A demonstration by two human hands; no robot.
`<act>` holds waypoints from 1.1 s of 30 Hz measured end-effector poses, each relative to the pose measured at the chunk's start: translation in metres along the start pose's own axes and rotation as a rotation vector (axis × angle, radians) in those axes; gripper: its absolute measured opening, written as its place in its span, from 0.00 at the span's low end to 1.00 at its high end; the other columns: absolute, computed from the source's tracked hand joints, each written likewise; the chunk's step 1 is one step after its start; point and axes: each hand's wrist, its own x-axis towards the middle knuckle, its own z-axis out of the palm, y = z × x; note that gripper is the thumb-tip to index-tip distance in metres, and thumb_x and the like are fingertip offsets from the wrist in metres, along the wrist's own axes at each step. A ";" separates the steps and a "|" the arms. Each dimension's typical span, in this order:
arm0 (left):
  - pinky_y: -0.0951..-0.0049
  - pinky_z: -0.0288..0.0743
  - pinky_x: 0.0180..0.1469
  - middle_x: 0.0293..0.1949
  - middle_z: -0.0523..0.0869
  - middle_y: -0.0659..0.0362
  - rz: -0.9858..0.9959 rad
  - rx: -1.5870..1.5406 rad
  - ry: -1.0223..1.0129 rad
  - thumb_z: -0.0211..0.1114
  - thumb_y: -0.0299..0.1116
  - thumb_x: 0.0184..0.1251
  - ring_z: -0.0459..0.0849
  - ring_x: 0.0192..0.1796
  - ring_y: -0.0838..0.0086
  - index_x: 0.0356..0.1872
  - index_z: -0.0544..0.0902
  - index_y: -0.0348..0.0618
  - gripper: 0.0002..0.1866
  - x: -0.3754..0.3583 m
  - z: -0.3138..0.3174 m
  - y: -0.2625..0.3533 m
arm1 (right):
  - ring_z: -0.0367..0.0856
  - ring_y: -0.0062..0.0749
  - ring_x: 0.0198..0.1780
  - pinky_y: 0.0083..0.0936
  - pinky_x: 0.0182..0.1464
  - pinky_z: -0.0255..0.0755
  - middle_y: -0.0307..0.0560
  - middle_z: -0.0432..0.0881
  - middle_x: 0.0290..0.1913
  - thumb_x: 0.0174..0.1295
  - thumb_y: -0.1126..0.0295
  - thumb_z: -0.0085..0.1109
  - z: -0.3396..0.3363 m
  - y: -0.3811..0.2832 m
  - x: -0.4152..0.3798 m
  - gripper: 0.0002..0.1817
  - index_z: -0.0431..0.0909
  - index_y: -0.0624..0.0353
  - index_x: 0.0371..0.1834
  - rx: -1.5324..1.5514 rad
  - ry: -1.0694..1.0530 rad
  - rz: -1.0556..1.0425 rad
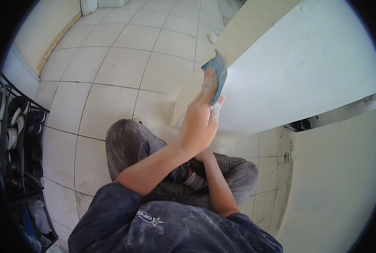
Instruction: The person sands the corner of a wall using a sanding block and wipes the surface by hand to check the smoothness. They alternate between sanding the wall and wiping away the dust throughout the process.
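My left hand (200,116) is raised at the edge of a pale wall panel (297,67). Its fingers press a bent, blue-grey sheet of sandpaper (220,74) against the panel's corner, and white dust coats the skin. My right hand (205,155) rests low over my crossed legs, mostly behind the left wrist, so its fingers are hidden. The panel's narrow cream side (255,31) faces left, and its broad white face lies to the right.
Dusty white floor tiles (116,67) spread around my legs. A black rack with several shoes (15,122) stands at the left. Another pale wall surface (335,181) is close on my right. A small crumpled white scrap (213,39) lies beyond the panel edge.
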 end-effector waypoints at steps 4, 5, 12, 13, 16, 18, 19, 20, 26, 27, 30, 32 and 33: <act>0.61 0.72 0.58 0.46 0.78 0.37 -0.093 -0.021 0.044 0.53 0.28 0.76 0.76 0.55 0.47 0.61 0.68 0.25 0.19 0.009 0.003 0.001 | 0.75 0.58 0.64 0.49 0.67 0.66 0.60 0.79 0.61 0.75 0.44 0.31 -0.013 -0.014 -0.006 0.33 0.79 0.56 0.61 -0.047 -0.048 0.056; 0.63 0.74 0.52 0.39 0.79 0.40 -0.161 -0.029 0.020 0.52 0.31 0.77 0.79 0.48 0.52 0.56 0.72 0.26 0.16 0.016 0.000 0.002 | 0.75 0.58 0.63 0.49 0.67 0.66 0.60 0.79 0.61 0.75 0.43 0.30 -0.015 -0.017 -0.007 0.34 0.79 0.56 0.61 -0.055 -0.067 0.095; 0.61 0.58 0.27 0.18 0.65 0.55 -0.190 -0.102 0.078 0.45 0.47 0.83 0.60 0.23 0.68 0.27 0.69 0.36 0.26 0.019 -0.003 0.001 | 0.74 0.59 0.64 0.49 0.68 0.65 0.63 0.78 0.61 0.75 0.39 0.28 -0.024 -0.034 -0.014 0.37 0.78 0.57 0.61 -0.011 -0.110 0.144; 0.58 0.58 0.28 0.20 0.66 0.53 -0.151 -0.072 0.086 0.44 0.47 0.83 0.61 0.22 0.63 0.27 0.69 0.35 0.26 0.009 -0.002 0.002 | 0.74 0.59 0.64 0.49 0.68 0.64 0.63 0.78 0.61 0.75 0.39 0.28 -0.026 -0.033 -0.014 0.37 0.78 0.57 0.61 -0.025 -0.090 0.132; 0.58 0.59 0.28 0.20 0.67 0.51 -0.188 -0.079 0.066 0.44 0.43 0.83 0.62 0.23 0.60 0.30 0.70 0.35 0.23 0.006 -0.003 0.017 | 0.74 0.59 0.64 0.49 0.69 0.63 0.63 0.78 0.61 0.75 0.40 0.28 -0.024 -0.035 -0.005 0.36 0.78 0.57 0.61 -0.012 -0.113 0.122; 0.59 0.58 0.28 0.19 0.66 0.52 -0.083 0.005 0.073 0.44 0.40 0.83 0.62 0.23 0.62 0.34 0.73 0.35 0.20 0.019 -0.001 0.002 | 0.74 0.60 0.64 0.49 0.68 0.64 0.62 0.78 0.61 0.75 0.42 0.30 -0.030 -0.037 -0.011 0.34 0.78 0.57 0.62 -0.034 -0.129 0.149; 0.61 0.59 0.27 0.19 0.66 0.53 -0.111 0.012 0.076 0.45 0.40 0.83 0.62 0.22 0.65 0.33 0.73 0.35 0.20 0.028 -0.001 0.000 | 0.73 0.59 0.65 0.48 0.67 0.65 0.61 0.78 0.62 0.75 0.45 0.32 -0.032 -0.039 -0.011 0.32 0.77 0.56 0.62 -0.038 -0.150 0.148; 0.62 0.59 0.27 0.18 0.65 0.55 -0.139 0.018 0.079 0.45 0.41 0.83 0.62 0.22 0.68 0.32 0.73 0.35 0.20 0.037 -0.002 -0.002 | 0.73 0.59 0.65 0.48 0.66 0.67 0.60 0.77 0.63 0.75 0.48 0.34 -0.033 -0.042 -0.012 0.29 0.77 0.56 0.63 -0.038 -0.168 0.145; 0.66 0.58 0.28 0.21 0.64 0.59 -0.029 0.036 0.081 0.48 0.35 0.81 0.61 0.26 0.74 0.56 0.76 0.30 0.17 0.021 0.001 -0.004 | 0.75 0.60 0.63 0.49 0.68 0.65 0.61 0.79 0.60 0.75 0.40 0.29 0.001 -0.007 0.003 0.36 0.77 0.57 0.62 -0.030 -0.071 0.056; 0.65 0.60 0.29 0.22 0.66 0.59 -0.037 -0.002 0.087 0.49 0.34 0.81 0.62 0.26 0.72 0.57 0.76 0.31 0.16 0.023 0.001 0.003 | 0.75 0.60 0.62 0.49 0.67 0.65 0.61 0.79 0.60 0.75 0.40 0.29 -0.009 -0.017 -0.001 0.36 0.77 0.57 0.62 -0.040 -0.066 0.079; 0.63 0.64 0.31 0.24 0.71 0.56 -0.110 -0.121 0.083 0.49 0.31 0.80 0.67 0.28 0.67 0.61 0.75 0.35 0.16 0.020 -0.003 0.027 | 0.76 0.61 0.61 0.50 0.66 0.66 0.62 0.80 0.60 0.75 0.40 0.29 -0.007 -0.015 -0.001 0.36 0.75 0.56 0.64 -0.104 -0.122 0.081; 0.63 0.66 0.34 0.27 0.74 0.55 -0.157 -0.040 0.030 0.49 0.30 0.80 0.69 0.31 0.64 0.64 0.74 0.37 0.18 0.025 -0.005 0.026 | 0.76 0.62 0.61 0.51 0.66 0.66 0.63 0.80 0.59 0.75 0.40 0.29 -0.007 -0.014 -0.003 0.35 0.76 0.56 0.64 -0.114 -0.155 0.080; 0.64 0.68 0.36 0.29 0.75 0.54 -0.154 0.088 -0.023 0.49 0.30 0.79 0.70 0.33 0.63 0.66 0.73 0.39 0.19 0.044 -0.010 0.017 | 0.76 0.62 0.61 0.51 0.66 0.66 0.63 0.80 0.59 0.76 0.41 0.30 -0.019 -0.032 -0.012 0.35 0.76 0.56 0.63 -0.107 -0.102 0.092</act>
